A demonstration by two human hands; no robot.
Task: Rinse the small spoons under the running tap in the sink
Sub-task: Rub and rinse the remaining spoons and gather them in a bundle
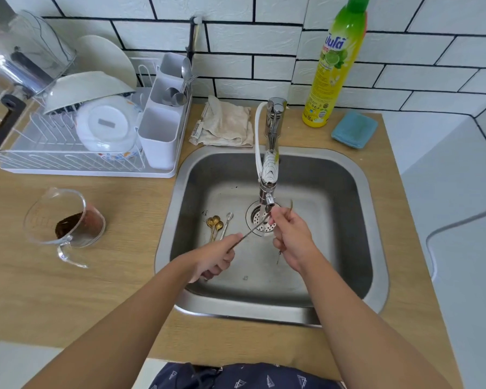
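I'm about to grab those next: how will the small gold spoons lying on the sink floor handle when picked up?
The gold spoons look thin and metal, so probably stiff and very light. They lie in a tight bunch beside a silver spoon, so they may lift together or tangle. The steel sink looks wet under the running tap, so the slim handles are likely slippery.

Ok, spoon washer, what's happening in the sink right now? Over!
Left hand and right hand each pinch a thin spoon at the tap. Four more spoons lie on the sink floor. Nothing blocking.
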